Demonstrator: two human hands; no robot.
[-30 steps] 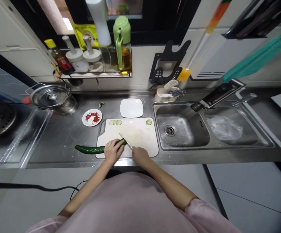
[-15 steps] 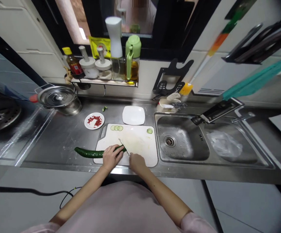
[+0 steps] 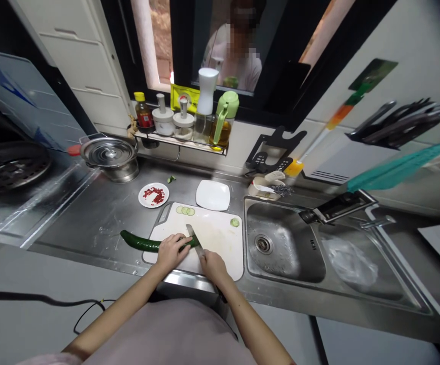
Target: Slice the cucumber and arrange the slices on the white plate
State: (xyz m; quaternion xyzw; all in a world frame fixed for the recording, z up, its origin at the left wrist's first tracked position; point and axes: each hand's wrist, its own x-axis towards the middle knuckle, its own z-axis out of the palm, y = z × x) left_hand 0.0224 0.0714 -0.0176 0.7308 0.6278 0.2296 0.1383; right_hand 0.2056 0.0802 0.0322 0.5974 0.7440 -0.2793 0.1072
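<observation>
A long green cucumber (image 3: 139, 242) lies across the left side of a white cutting board (image 3: 220, 248), its far end over the steel counter. My left hand (image 3: 172, 251) is closed over the cucumber near its right end and presses it down. In my right hand (image 3: 214, 264) is the handle of a knife (image 3: 194, 236); its blade stands at the cucumber's right end, just beside my left fingertips. Several thin cucumber slices (image 3: 185, 210) overlap at the board's upper left. Another small cucumber piece (image 3: 234, 222) sits at its upper right.
Behind the board are a white square plate (image 3: 212, 195) and a round plate (image 3: 143, 200) of chopped red pieces. A lidded steel pot (image 3: 121, 170) stands back left. The sink (image 3: 284, 243) with its faucet (image 3: 334, 208) adjoins on the right. Bottles fill a wall rack (image 3: 189, 144).
The view has tilted up and turned slightly. The knife's blade now shows its broad side more and is turned a little; both hands keep their places on the cucumber and knife.
</observation>
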